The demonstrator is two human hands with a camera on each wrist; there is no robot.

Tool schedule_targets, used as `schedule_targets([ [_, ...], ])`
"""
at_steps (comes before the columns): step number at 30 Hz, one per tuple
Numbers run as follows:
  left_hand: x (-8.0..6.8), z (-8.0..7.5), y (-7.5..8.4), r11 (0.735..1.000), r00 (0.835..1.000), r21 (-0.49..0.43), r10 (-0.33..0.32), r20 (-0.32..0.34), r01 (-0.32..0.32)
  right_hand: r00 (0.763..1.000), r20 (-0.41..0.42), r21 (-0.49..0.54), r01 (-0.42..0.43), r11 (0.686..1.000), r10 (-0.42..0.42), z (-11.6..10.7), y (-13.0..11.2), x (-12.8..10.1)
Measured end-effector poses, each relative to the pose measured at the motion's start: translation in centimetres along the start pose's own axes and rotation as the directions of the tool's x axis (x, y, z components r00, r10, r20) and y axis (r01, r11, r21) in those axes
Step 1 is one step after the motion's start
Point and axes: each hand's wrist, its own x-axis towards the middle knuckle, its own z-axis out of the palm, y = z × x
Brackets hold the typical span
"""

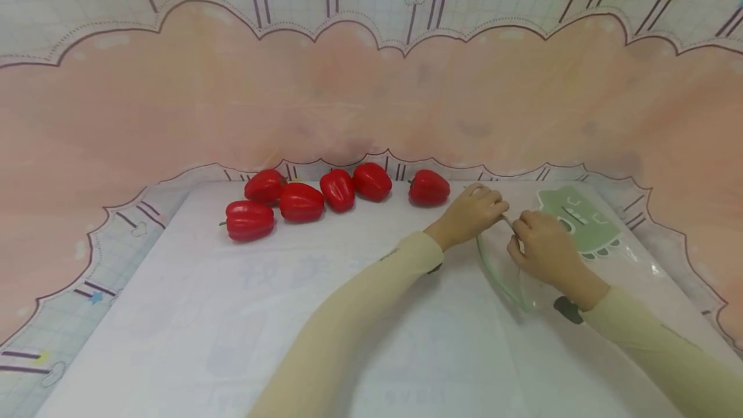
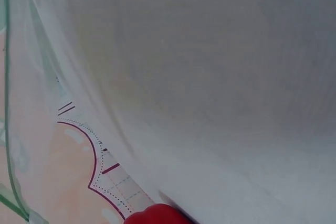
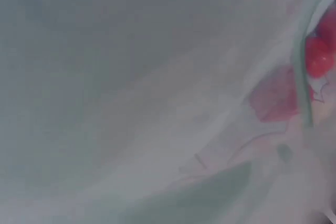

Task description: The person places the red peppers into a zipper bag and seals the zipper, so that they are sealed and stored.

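A clear plastic bag with a green cartoon print (image 1: 586, 218) and a green edge strip (image 1: 499, 279) lies at the right of the white table. My left hand (image 1: 471, 215) pinches the bag's rim near the back edge. Just to its right, my right hand (image 1: 545, 250) pinches the same rim, fingers curled. A red bell pepper (image 1: 429, 188) lies close to the left hand, apart from it. In the right wrist view, the green strip (image 3: 303, 72) crosses in front of blurred red peppers (image 3: 273, 95). Neither wrist view shows the fingers.
Several more red bell peppers (image 1: 302, 202) lie grouped at the back left of the white table (image 1: 174, 328). A patterned pink and white cloth (image 1: 348, 95) covers the wall behind. In the left wrist view, part of a red pepper (image 2: 157, 215) shows at the bottom.
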Motion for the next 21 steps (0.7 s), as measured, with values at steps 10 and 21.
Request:
schedule_targets([
  [10,-0.5,-0.2,-1.0,0.987,0.987,-0.024,-0.158,-0.023,0.158,0.99,-0.117,-0.002,-0.074,0.997,0.073,-0.7,-0.7,0.3],
  [21,-0.9,-0.4,-0.8,0.996,0.993,-0.03,-0.091,-0.077,0.089,0.997,0.07,0.018,-0.009,1.0,0.008,-1.2,0.0,1.7],
])
